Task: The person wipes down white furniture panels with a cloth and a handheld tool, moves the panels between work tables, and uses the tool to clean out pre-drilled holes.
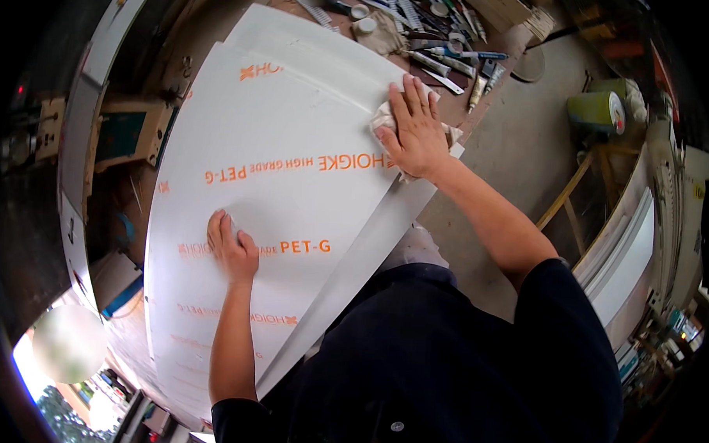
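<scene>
A large white panel [293, 196] with rows of orange print on its surface film lies across the bench in front of me. My left hand [234, 252] rests on the panel's left-middle part, thumb apart from the fingers, with nothing visible in it. Near the far right corner, my right hand [418, 134] presses a crumpled white cloth [381, 121] against the panel, the fingers stretched over it. The cloth bunches out on both sides of that hand. Along the panel's near right side runs a long white strip or folded edge [353, 257].
Beyond the panel, tubes [454, 65], blades and other hand tools clutter the brown bench [460, 108]. A green can [596, 113] stands at the right, above a wooden frame [566, 190]. White sheets [622, 258] lean at the far right. A machine part [131, 135] stands left.
</scene>
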Demonstrator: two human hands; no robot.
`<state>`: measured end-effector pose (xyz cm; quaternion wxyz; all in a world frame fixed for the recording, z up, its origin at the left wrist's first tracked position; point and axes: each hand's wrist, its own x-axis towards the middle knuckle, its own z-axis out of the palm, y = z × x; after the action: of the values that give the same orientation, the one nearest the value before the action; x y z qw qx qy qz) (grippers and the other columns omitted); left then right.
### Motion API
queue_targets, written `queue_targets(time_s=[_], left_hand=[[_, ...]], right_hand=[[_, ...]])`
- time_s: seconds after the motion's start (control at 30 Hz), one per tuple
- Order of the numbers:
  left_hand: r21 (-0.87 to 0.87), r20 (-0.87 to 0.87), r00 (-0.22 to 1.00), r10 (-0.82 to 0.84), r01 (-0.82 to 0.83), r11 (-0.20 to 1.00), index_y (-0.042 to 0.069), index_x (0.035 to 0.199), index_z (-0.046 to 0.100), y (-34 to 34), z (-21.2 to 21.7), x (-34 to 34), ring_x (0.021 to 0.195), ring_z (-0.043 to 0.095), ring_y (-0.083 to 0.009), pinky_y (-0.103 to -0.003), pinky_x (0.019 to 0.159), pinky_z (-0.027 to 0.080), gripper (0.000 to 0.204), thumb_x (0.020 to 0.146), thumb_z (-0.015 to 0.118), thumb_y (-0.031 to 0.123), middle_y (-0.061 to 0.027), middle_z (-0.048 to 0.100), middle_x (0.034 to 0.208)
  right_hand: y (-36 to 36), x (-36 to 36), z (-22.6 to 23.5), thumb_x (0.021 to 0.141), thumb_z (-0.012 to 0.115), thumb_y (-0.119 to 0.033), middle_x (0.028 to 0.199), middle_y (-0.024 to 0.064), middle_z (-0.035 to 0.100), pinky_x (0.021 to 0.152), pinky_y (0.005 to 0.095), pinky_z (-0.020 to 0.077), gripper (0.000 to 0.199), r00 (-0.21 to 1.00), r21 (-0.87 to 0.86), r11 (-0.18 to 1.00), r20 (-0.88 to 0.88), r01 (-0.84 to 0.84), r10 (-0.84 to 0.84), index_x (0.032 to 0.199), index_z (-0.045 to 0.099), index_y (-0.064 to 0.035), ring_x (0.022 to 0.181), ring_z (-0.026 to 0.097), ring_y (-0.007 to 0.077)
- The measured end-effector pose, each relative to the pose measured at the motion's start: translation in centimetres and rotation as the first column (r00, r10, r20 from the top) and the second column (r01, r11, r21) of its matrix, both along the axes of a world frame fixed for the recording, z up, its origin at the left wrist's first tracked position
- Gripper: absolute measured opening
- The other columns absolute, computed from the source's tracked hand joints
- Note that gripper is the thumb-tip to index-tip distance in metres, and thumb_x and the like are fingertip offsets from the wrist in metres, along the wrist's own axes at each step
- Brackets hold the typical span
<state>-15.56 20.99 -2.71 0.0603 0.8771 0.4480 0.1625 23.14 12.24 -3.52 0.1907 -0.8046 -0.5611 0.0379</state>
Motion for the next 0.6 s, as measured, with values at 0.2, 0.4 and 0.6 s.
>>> queue_targets(time_s=[0.2, 0.4, 0.6], left_hand=[[0.029, 0.067, 0.996, 0.053, -0.055, 0.998, -0.003, 0.109, 0.056, -0.4, -1.7, -2.3, 0.121, 0.047, -0.0385, -0.048, 0.103, 0.037, 0.032, 0.079, 0.055, 0.008, -0.0193, 0.052, 0.127], [-0.173, 0.029, 0.992, 0.124, -0.117, 0.978, 0.000, 0.117, 0.057, -13.5, 0.7, -6.4, 0.133, 0.039, -0.0322, -0.044, 0.111, 0.032, 0.041, 0.082, 0.060, 0.021, -0.0178, 0.046, 0.138], [-0.279, 0.193, 0.951, 0.243, -0.184, 0.942, 0.000, 0.113, 0.057, -31.6, 2.3, -16.4, 0.132, 0.042, -0.0346, -0.046, 0.109, 0.033, 0.041, 0.079, 0.067, 0.021, -0.0191, 0.047, 0.137]], right_hand=[[-5.5, -19.3, 1.5, 0.078, 0.061, -0.030, 0.145, 0.0207, 0.040, 0.112, 0.0506, 0.0253, 0.069, 0.745, 0.066, 0.767, -0.199, -0.638, 0.637, 0.138, 0.044, -0.0016, 0.136, 0.036, 0.0350], [-1.6, -9.8, -1.0, 0.095, 0.045, -0.025, 0.151, 0.0212, 0.029, 0.111, 0.0538, 0.0218, 0.059, 0.880, -0.125, 0.911, 0.236, -0.393, 0.412, 0.145, 0.029, -0.0005, 0.141, 0.022, 0.0385], [-4.5, -11.6, -4.1, 0.096, 0.039, -0.040, 0.155, 0.0158, 0.022, 0.114, 0.0534, 0.0144, 0.067, 0.857, -0.059, 0.913, 0.326, -0.404, 0.400, 0.148, 0.024, 0.0007, 0.145, 0.016, 0.0333]])
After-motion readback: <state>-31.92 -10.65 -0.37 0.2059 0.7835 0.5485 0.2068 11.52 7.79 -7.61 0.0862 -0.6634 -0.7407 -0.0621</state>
